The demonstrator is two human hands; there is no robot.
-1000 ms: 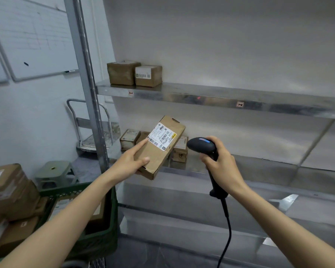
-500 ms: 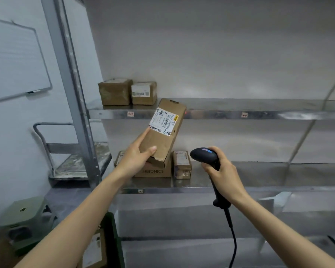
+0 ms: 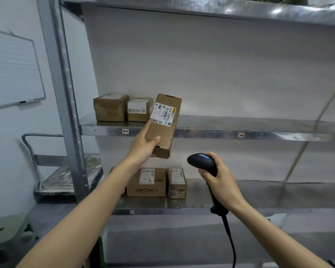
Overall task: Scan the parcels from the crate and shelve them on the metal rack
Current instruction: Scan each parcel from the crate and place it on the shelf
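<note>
My left hand (image 3: 143,146) grips a long brown parcel (image 3: 165,132) by its lower end, its white barcode label facing me. The parcel is held up in front of the metal rack's (image 3: 220,130) middle shelf, just right of two boxes (image 3: 122,109) standing there. My right hand (image 3: 219,176) holds a black corded barcode scanner (image 3: 201,163) lower and to the right, its head pointing left. A SIBIONICS box (image 3: 146,183) and a smaller parcel (image 3: 177,182) stand on the lower shelf. Only a sliver of the green crate (image 3: 100,252) shows at the bottom.
The rack's upright post (image 3: 64,97) stands at the left. Behind it are a whiteboard (image 3: 12,70) on the wall, a platform trolley (image 3: 66,176) and a green stool (image 3: 4,229). Both shelves run bare to the right of the boxes.
My left hand has lifted the parcel from lower-shelf height up to the middle shelf, turning it more upright. The view has tilted upward, and the scanner hand stayed low.
</note>
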